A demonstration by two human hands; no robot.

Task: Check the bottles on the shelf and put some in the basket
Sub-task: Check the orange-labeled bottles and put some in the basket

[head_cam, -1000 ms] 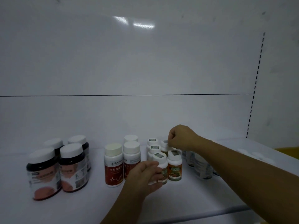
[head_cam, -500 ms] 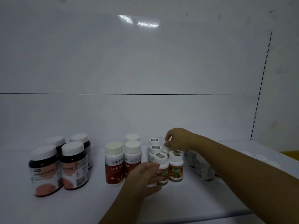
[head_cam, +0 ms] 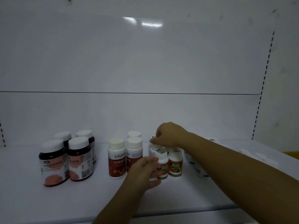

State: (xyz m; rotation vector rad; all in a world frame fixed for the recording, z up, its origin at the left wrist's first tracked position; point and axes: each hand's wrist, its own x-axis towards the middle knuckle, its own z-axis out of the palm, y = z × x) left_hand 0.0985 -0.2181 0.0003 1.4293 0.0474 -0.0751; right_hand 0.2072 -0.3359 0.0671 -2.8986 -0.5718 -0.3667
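A cluster of small white-capped bottles with orange-green labels [head_cam: 174,165] stands mid-shelf. My left hand [head_cam: 144,170] is wrapped around the front-left small bottle [head_cam: 162,165] of that cluster. My right hand [head_cam: 169,135] reaches over the cluster and pinches the white cap of a bottle in its back row [head_cam: 153,145]. Three red-and-white bottles [head_cam: 116,160] stand just left of my left hand. Several dark bottles with white caps [head_cam: 53,164] stand at the far left. A yellow corner, perhaps the basket [head_cam: 291,155], shows at the right edge.
The white shelf board [head_cam: 64,201] has bare room in front of the bottles. More white bottles [head_cam: 198,168] sit behind my right forearm, partly hidden. White caps [head_cam: 258,157] lie blurred at the right. A white back wall [head_cam: 145,62] closes the shelf.
My right hand has dropped onto a back-row bottle cap and pinches it. My left hand has closed further round the front small bottle. The view has shifted slightly right and down.
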